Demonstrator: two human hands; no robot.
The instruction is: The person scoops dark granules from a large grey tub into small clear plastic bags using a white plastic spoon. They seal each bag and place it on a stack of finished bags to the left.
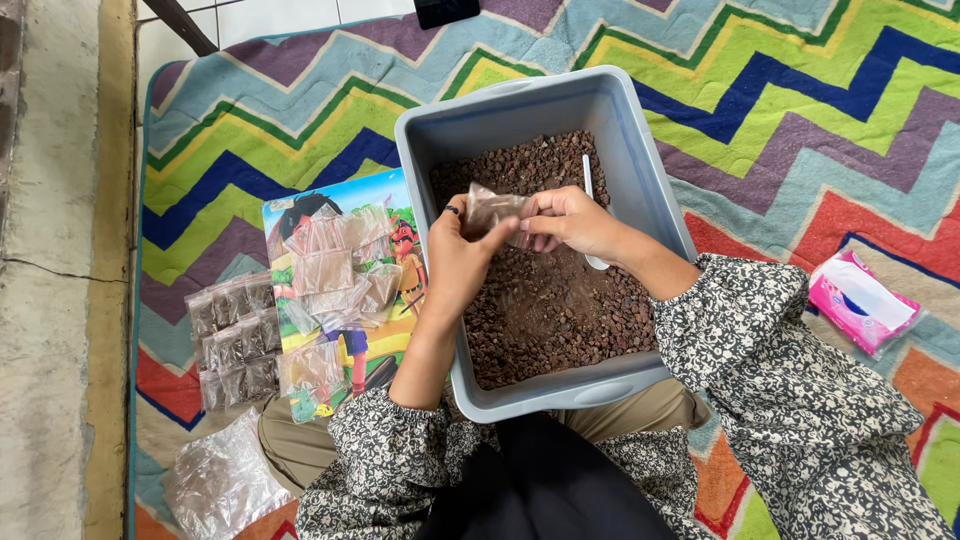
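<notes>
A grey plastic tub (430,140) sits in front of me on a zigzag rug, partly filled with brown gravel-like granules (555,310). Over the tub, my left hand (457,262) and my right hand (570,220) both pinch a small clear plastic bag (492,210) holding some brown granules. A white spoon (590,190) lies in the granules behind my right hand, partly hidden by it. My left hand wears a dark ring.
A colourful cartoon board (345,290) left of the tub carries several empty small clear bags. Filled small bags (235,340) lie in rows further left. A crumpled clear bag (222,482) lies bottom left. A pink tissue pack (862,303) rests on the rug at right.
</notes>
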